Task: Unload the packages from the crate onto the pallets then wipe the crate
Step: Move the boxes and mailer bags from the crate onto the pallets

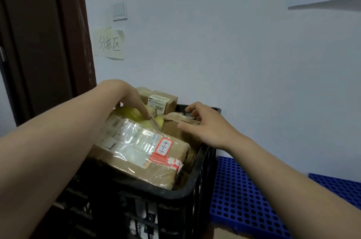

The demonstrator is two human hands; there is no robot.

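A black crate was seen in the middle, near, filled with packages. A big taped box with a red-edged label was laid on top at the near side. A yellow package was lodged just behind it, and a small box with a white label was stood at the far edge. The left hand was held above the yellow package, with a straight finger pressed to it and nothing gripped. The right hand was spread wide, fingers relaxed, and rested on a brown parcel at the crate's far right. Blue pallets were laid on the floor to the right, just beside the crate. A handwritten note was stuck to the far wall, beside a dark door on the left.
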